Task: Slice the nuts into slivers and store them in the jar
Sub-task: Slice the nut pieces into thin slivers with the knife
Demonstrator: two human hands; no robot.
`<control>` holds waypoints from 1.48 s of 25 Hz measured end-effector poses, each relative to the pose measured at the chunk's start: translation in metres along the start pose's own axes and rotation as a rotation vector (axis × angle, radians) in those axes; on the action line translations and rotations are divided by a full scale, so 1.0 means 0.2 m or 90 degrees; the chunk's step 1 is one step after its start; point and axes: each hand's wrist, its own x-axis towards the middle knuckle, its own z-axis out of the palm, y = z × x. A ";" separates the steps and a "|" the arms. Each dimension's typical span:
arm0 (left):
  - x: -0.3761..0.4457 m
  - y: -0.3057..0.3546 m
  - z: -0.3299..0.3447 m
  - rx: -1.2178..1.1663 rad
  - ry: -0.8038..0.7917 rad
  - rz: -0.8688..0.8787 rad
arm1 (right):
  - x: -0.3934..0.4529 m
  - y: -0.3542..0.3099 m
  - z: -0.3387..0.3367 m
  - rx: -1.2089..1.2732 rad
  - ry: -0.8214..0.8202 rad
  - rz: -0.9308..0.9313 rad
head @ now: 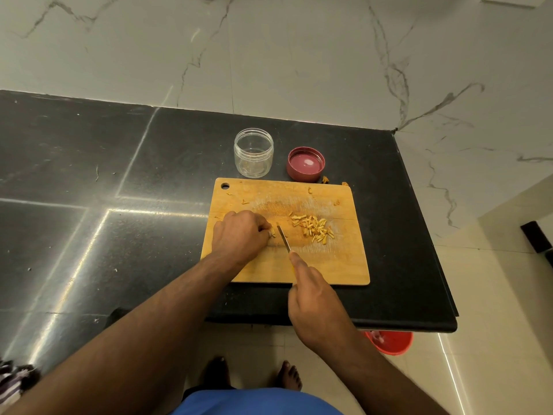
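Observation:
A wooden cutting board [329,265] lies on the black counter. My left hand [239,233] rests on its left part, fingertips pinching a nut [273,233] against the board. My right hand [314,298] grips a knife [283,238] with a yellow handle, forefinger along its back; the blade stands just right of the nut. A pile of nut slivers [314,229] lies on the board's right half. Behind the board stands a clear jar [253,152], open and seemingly empty, with its dark red lid [305,163] upside down to the right.
A few stray nut bits [326,179] lie on the counter behind the board's far right corner. The counter's edge [419,323] runs close to the board's near and right sides. An orange bucket [390,341] stands on the floor below. My bare feet [288,374] are underneath.

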 end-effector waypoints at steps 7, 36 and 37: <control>0.00 0.00 0.01 -0.024 0.005 -0.022 | 0.11 -0.04 0.02 -0.010 -0.025 -0.007; -0.02 0.02 -0.01 0.009 0.025 -0.019 | 0.11 -0.05 0.02 -0.022 -0.040 0.000; -0.02 0.02 -0.01 0.007 0.023 -0.021 | 0.12 -0.05 0.02 -0.024 -0.045 0.001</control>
